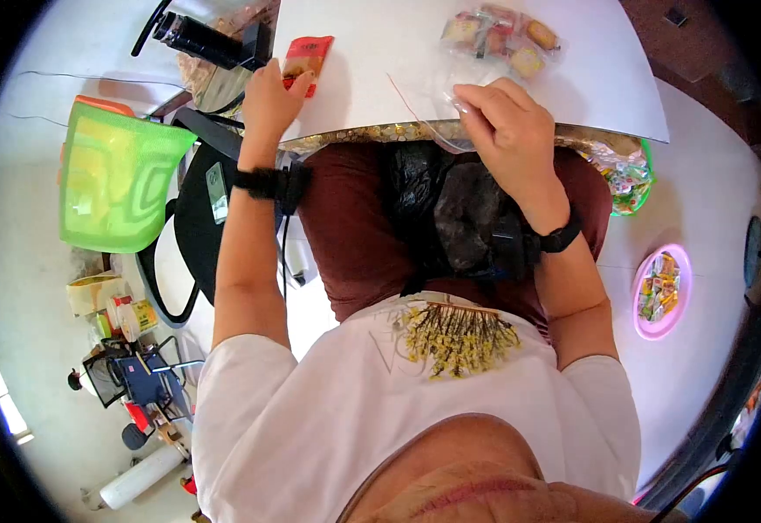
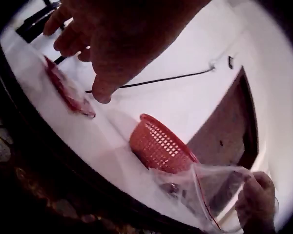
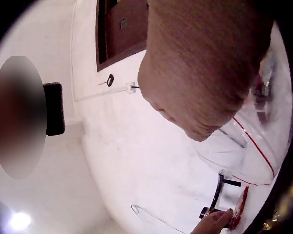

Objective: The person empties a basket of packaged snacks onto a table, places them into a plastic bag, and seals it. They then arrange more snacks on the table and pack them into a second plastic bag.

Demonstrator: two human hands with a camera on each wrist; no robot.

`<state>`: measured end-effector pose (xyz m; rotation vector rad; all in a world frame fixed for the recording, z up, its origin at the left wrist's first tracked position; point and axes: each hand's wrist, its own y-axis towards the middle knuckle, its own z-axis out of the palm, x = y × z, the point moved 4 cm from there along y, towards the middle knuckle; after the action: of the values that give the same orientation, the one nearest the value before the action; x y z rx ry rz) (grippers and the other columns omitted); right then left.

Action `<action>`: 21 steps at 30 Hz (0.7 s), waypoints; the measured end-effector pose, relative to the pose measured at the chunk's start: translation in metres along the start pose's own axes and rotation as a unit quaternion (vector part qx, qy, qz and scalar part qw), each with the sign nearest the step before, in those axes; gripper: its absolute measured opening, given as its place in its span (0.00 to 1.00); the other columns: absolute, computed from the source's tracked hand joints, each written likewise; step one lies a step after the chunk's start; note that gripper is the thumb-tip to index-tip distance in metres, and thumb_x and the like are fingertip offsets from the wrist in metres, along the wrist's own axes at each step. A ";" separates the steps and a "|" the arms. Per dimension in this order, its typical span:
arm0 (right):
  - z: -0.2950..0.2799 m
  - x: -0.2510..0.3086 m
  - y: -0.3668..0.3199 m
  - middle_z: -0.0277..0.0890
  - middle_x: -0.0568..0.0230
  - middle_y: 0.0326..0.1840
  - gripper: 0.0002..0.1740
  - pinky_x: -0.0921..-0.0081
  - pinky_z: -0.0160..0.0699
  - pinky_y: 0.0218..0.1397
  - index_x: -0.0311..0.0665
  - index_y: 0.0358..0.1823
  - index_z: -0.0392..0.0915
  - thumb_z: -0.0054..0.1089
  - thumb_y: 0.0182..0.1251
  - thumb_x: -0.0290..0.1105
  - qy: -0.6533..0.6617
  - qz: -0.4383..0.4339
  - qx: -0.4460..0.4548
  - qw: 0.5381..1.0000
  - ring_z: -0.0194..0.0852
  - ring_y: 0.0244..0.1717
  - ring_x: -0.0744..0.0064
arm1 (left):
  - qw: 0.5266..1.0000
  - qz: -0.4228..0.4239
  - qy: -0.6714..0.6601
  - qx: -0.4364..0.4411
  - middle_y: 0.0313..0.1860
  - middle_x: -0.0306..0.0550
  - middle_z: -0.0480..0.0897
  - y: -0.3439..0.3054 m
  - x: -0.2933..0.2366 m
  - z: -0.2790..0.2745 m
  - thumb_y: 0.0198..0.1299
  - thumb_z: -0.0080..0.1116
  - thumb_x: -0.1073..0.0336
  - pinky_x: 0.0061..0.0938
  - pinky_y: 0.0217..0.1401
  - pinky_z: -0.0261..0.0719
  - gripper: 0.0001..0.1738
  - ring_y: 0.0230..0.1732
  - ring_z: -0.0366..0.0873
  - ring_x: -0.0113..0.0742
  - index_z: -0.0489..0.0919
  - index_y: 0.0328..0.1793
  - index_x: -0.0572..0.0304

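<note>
My right hand (image 1: 511, 122) pinches the edge of a clear plastic bag (image 2: 205, 187) with a red line along its mouth. Several small wrapped snacks (image 1: 502, 39) show through clear film just beyond that hand. At the left part of the white table (image 1: 371, 52) lies a red packet (image 1: 308, 54). My left hand (image 1: 274, 103) is over its near end, fingers and thumb apart. In the left wrist view, the packet (image 2: 68, 90) lies beneath the spread hand, with nothing between thumb and fingers.
A red plastic basket (image 2: 161, 146) stands behind the bag in the left wrist view. A black cylinder on a stand (image 1: 201, 42) is at the table's far left. Low at the right are a pink basin (image 1: 638, 305) of small packets and a green-rimmed container (image 1: 649, 174). A green-backed chair (image 1: 114, 174) stands left.
</note>
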<state>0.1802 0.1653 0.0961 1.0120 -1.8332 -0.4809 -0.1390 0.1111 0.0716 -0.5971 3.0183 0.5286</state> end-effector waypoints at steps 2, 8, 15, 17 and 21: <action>0.003 0.000 -0.003 0.72 0.64 0.28 0.09 0.70 0.73 0.28 0.43 0.37 0.80 0.62 0.53 0.28 -0.014 0.003 -0.006 1.000 0.74 0.25 0.61 | 0.996 -0.052 0.038 0.053 0.38 0.63 0.82 0.006 0.020 0.005 0.49 0.64 0.48 0.44 0.44 0.76 0.28 0.42 0.80 0.58 0.76 0.43 0.68; -0.001 0.009 -0.017 0.72 0.62 0.32 0.09 0.68 0.74 0.32 0.41 0.37 0.78 0.63 0.53 0.28 -0.036 0.036 -0.021 0.998 0.74 0.31 0.60 | 0.984 -0.081 -0.095 0.126 0.36 0.63 0.82 0.012 0.010 0.005 0.41 0.69 0.48 0.40 0.41 0.78 0.31 0.38 0.81 0.56 0.77 0.42 0.69; -0.004 0.010 -0.035 0.72 0.62 0.31 0.08 0.67 0.74 0.32 0.40 0.37 0.78 0.62 0.54 0.28 -0.073 0.049 -0.049 0.995 0.74 0.32 0.58 | 0.855 -0.170 -0.472 0.130 0.29 0.44 0.82 -0.050 0.008 -0.003 0.58 0.59 0.60 0.20 0.19 0.68 0.13 0.22 0.77 0.28 0.77 0.41 0.63; -0.007 0.011 -0.033 0.72 0.62 0.31 0.07 0.67 0.74 0.32 0.40 0.36 0.78 0.61 0.55 0.28 -0.071 0.060 -0.055 0.994 0.74 0.31 0.58 | 0.784 -0.163 -0.576 0.164 0.29 0.41 0.82 -0.082 -0.012 -0.015 0.62 0.56 0.62 0.15 0.14 0.64 0.10 0.19 0.75 0.23 0.77 0.43 0.60; -0.010 0.020 -0.031 0.72 0.62 0.30 0.06 0.67 0.74 0.32 0.40 0.36 0.78 0.60 0.56 0.28 -0.051 0.054 -0.080 0.994 0.74 0.30 0.56 | 0.664 -0.180 -0.667 0.285 0.29 0.39 0.81 -0.130 -0.068 -0.040 0.65 0.52 0.67 0.10 0.11 0.61 0.09 0.15 0.72 0.19 0.76 0.49 0.60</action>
<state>0.1981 0.1326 0.0905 0.7889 -1.8957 -0.6128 -0.0253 0.0097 0.0724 -0.4075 1.4258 -0.0817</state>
